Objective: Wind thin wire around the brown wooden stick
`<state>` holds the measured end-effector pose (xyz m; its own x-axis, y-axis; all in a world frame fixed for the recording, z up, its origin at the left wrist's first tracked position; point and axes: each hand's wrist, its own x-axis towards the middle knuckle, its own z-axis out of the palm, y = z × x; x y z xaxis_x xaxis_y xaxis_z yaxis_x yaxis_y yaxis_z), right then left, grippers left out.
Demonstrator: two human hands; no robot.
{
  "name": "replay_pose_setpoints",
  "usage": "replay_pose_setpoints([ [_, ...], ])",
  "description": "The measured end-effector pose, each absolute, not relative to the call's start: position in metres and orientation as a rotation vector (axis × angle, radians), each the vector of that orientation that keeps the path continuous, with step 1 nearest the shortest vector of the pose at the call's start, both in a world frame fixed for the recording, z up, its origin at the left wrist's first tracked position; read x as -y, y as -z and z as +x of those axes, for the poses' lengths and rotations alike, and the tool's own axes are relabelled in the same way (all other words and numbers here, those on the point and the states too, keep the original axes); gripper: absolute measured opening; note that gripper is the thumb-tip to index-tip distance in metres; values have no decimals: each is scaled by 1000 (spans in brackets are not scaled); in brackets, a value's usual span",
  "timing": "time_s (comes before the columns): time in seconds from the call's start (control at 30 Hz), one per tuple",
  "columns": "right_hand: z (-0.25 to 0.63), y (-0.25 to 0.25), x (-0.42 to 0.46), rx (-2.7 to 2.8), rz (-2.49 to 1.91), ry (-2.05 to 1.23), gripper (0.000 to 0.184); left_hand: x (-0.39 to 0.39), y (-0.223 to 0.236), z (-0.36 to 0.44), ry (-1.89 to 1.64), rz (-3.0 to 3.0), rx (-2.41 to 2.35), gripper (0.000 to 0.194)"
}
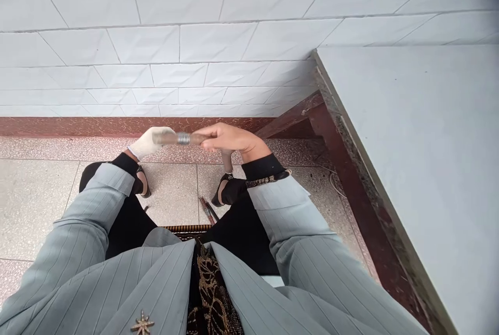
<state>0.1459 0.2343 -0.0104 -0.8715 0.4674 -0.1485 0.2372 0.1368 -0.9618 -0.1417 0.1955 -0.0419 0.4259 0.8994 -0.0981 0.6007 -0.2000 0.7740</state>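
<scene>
A short brown stick (167,138) lies level between my hands, with silvery wire (183,138) wound in a band round its middle. My left hand (148,143), in a white glove, is closed at the stick's left end; its fingers are partly hidden and slightly blurred. With bare fingers, my right hand (226,138) grips the right end between thumb and fingertips. Both hands are held out above my knees, apart from the wall. On the floor between my feet lie thin reddish and dark rods or handles (209,211), whose kind I cannot make out.
A white-tiled wall (218,41) with a reddish base strip (78,126) stands ahead. To my right is a pale tabletop (421,132) on a dark red wooden frame (343,169). Thin wire (335,184) lies on the floor beneath it. Part of a woven seat (187,229) shows below me.
</scene>
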Motion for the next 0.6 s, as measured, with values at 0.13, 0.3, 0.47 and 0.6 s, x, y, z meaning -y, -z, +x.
replay_pose_setpoints([
  [0.13,147,13,-229,1777,-866,-1827,26,-179,51,-127,-445,1759,-1206,28],
  [0.3,150,23,-224,1503,-1147,-1704,15,-169,53,-123,-356,1805,-1190,32],
  [0.47,156,37,-226,1439,-1277,-1643,13,-162,47,-119,-235,2086,-1201,32],
  [0.6,159,48,-229,1780,-1483,-1406,6,-154,42,-113,45,2451,-1255,33],
])
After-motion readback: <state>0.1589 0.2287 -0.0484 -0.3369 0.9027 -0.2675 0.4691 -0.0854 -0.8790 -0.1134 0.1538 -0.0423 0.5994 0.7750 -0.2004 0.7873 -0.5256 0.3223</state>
